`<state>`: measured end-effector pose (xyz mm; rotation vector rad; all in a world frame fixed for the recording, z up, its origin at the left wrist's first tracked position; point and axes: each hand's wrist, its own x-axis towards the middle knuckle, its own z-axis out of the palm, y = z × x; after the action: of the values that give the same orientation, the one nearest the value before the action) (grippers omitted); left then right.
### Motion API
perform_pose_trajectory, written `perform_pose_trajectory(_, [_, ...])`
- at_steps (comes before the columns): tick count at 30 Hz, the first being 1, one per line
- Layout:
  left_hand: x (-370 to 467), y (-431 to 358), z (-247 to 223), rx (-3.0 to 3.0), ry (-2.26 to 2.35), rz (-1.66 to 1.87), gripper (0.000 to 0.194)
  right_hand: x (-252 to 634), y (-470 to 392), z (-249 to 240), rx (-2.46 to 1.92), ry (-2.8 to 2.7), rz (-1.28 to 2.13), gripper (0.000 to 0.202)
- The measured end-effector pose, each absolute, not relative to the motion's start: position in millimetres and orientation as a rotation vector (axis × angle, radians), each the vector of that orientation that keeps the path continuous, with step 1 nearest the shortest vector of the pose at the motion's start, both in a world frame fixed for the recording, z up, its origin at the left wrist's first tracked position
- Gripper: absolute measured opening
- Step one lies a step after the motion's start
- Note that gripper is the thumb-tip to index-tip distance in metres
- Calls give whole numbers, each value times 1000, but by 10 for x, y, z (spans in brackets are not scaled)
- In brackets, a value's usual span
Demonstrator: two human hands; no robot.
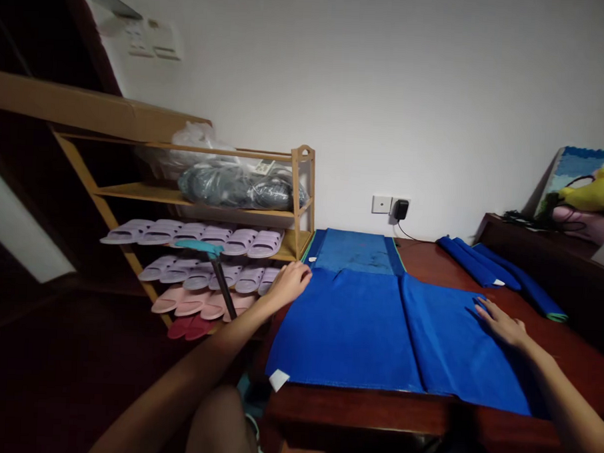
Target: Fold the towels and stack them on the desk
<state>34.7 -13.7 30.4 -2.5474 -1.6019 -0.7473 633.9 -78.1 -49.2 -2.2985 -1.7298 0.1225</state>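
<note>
A large blue cloth (347, 329) lies spread over the reddish-brown wooden table, with a raised fold running from back to front right of its middle. A white tag (278, 379) sticks out at its front left corner. At the cloth's back left corner, my left hand (293, 281) has its fingers bent together on the edge; the fingertips are partly hidden. My right hand (502, 323) rests on the back right edge, fingers stretched out and apart. Behind the cloth lies a folded, paler blue cloth (356, 249) with dark stains and green edging.
Rolled blue cloths (480, 261) lie at the table's back right. A wooden shoe rack (303, 200) with several slippers (221, 240) stands to the left, a blue-topped pole (224, 286) before it. A black plug (401, 209) sits in the wall socket. Raised dark wood (531, 250) borders the right.
</note>
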Motion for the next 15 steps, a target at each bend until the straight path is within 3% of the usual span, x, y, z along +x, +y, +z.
perform_pose_trajectory(5, [488,399,117,-2560,-1637,-820,23,6331,-764,-609,-2384,-1827,78,73])
perform_pose_trajectory(15, [463,549,38,-2675,-1718,-1220,7,6738,-762,-646,-2386,-1845,109,73])
